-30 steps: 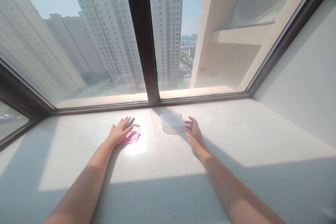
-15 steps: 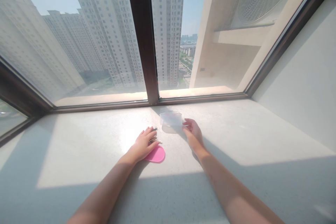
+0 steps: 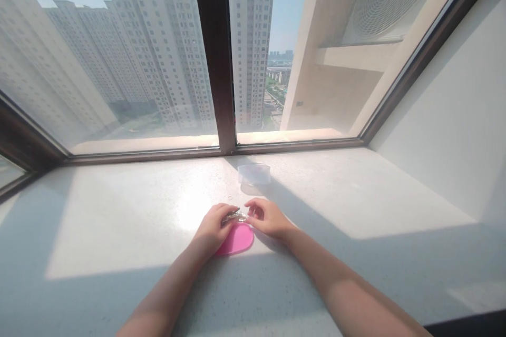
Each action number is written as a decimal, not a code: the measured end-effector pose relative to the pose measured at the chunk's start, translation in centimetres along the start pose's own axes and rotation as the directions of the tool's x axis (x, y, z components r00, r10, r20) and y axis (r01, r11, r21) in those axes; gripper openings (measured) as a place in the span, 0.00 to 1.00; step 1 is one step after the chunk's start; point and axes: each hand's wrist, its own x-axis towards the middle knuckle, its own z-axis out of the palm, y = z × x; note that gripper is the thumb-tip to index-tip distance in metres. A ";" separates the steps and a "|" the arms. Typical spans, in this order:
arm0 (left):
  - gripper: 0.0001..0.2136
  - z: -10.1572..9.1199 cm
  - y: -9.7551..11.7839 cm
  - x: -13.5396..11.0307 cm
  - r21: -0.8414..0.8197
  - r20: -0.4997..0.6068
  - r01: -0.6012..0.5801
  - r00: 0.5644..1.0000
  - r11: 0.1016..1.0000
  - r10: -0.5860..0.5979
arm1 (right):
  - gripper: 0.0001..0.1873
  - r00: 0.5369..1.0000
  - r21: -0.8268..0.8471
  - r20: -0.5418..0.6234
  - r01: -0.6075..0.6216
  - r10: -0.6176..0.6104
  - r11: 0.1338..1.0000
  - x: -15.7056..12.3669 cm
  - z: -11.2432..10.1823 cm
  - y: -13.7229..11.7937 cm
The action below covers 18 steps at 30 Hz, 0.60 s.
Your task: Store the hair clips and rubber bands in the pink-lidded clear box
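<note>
On a sunlit windowsill [image 3: 130, 221], a person's left hand [image 3: 220, 225] curls over shiny metal pieces [image 3: 237, 216], partly hiding them; whether it grips them cannot be told. The right hand [image 3: 269, 218], fingers bent, is just beside them, its contact unclear. The left hand also covers the edge of a pink oval piece [image 3: 239, 239]. Beyond stands a translucent container [image 3: 254, 174], its inside too hazy to read.

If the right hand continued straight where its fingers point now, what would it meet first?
Probably the small metal pieces at the left hand; the right hand may already touch them, depth is unclear.
</note>
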 end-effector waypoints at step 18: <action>0.14 -1.7 -0.5 1.1 -0.322 0.046 0.281 0.958 0.904 -0.282 | 0.10 0.993 -0.279 0.076 0.110 -0.092 0.954 -0.3 0.2 -0.2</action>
